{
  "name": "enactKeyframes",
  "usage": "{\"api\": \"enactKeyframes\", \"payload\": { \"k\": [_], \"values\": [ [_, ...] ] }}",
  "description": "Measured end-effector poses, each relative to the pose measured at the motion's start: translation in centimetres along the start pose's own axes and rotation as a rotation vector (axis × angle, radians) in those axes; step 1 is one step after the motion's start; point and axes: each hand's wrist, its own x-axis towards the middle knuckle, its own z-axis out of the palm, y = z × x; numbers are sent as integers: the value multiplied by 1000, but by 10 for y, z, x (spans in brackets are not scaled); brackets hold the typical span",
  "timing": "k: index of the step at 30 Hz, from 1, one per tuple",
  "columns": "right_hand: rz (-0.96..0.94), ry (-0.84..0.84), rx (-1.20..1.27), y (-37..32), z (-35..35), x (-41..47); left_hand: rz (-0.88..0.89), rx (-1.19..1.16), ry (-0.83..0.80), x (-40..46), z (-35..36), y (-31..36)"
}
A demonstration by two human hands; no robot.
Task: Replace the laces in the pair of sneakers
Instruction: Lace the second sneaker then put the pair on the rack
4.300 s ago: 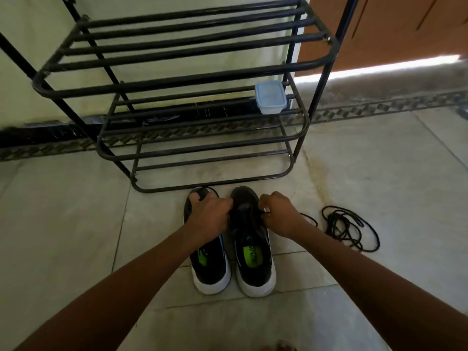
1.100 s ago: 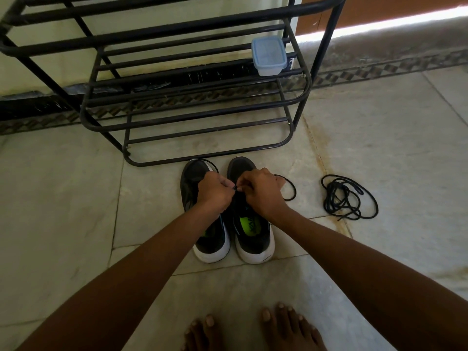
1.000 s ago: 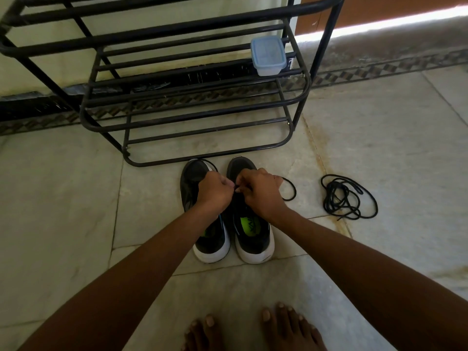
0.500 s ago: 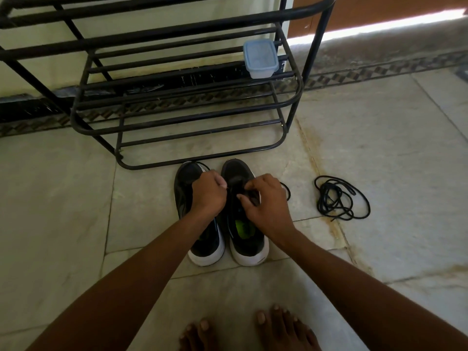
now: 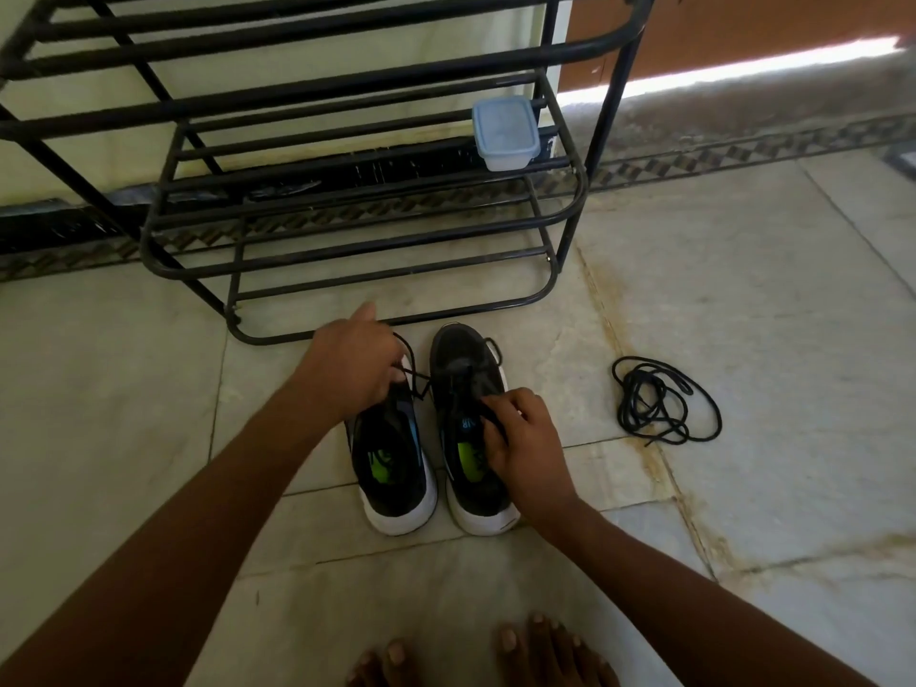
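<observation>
On the tiled floor (image 5: 743,290), a rack (image 5: 347,230) carries a lidded container (image 5: 504,133), contents unclear. Left hand (image 5: 354,369) and right hand (image 5: 525,441) pinch the right sneaker's (image 5: 471,389) lace (image 5: 421,384).

Both my forearms bare to the frame edge, no sleeves in view. No rings, watch or bands on my left hand (image 5: 349,369) or right hand (image 5: 525,446). My feet (image 5: 495,657) bare, toenails short and unpainted.
</observation>
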Motion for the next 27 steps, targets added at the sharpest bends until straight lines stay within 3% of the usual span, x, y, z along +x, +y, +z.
{"api": "enactKeyframes", "payload": {
  "k": [1,4,5,7,8,9,10,12,13,15,17,19,21,27],
  "values": [
    [2,6,-4,1,1,-1,-30,-116,37,-3,-1,-3],
    [15,11,1,1,2,-1,-153,-938,514,-11,0,-6],
    [18,11,-8,1,2,0,-206,-1284,565,-13,-5,-4],
    [17,13,-21,1,3,0,-290,-1875,508,-15,-20,4],
    [17,15,-27,1,3,0,-330,-1983,485,-17,-26,7],
    [21,16,-33,1,3,0,-346,-1935,493,-19,-32,7],
    [23,18,-41,0,3,0,-341,-1679,518,-21,-35,5],
    [25,18,-55,-1,3,0,-220,-920,453,-25,-37,1],
    [22,17,-62,-2,3,0,-154,-626,319,-26,-34,0],
    [18,19,-79,-4,3,0,-151,-289,-49,-26,-29,6],
    [23,19,-90,-4,3,0,-115,-366,-164,-25,-22,7],
    [29,18,-99,-4,4,-1,-68,-777,-118,-25,-22,5],
    [4,15,-118,-3,4,-2,-72,-1033,-67,-27,-25,3],
    [-42,26,-225,-6,5,-2,-56,-1138,-88,-40,-23,23]
  ]
}}
